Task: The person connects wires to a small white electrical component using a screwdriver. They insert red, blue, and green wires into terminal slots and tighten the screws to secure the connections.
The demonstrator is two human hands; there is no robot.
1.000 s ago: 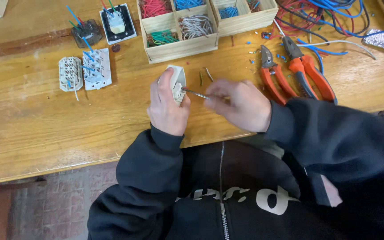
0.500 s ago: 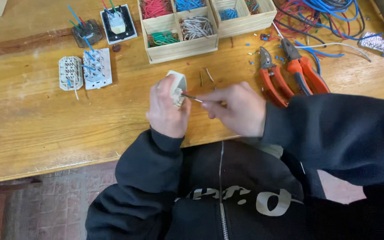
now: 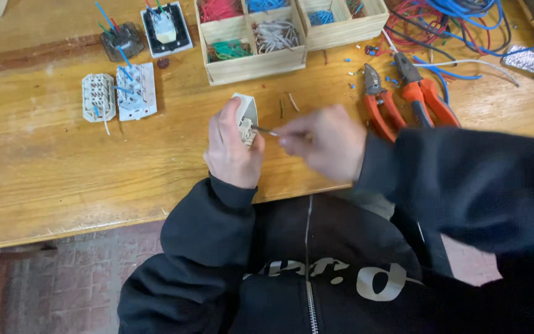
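Socket module (image 3: 245,117), the small white one, stands upright in my left hand (image 3: 230,148), which is closed around it just above the wooden surface (image 3: 63,167). My right hand (image 3: 322,142) pinches a thin metal tool (image 3: 264,130) with its tip at the module's terminals. Two similar modules (image 3: 118,93) with short wires lie well apart to the left, so this one seems not yet finished.

I see a wooden workbench (image 3: 63,167) of warm, worn planks. Lying on it: a compartmented wooden tray (image 3: 261,62) of coloured wire offcuts at the far edge; two white socket modules (image 3: 118,94) at left; a black-framed switch plate (image 3: 167,29) behind them; orange-handled pliers (image 3: 379,102) and cutters (image 3: 424,93) at right; tangled red and blue wires (image 3: 452,25) beyond.
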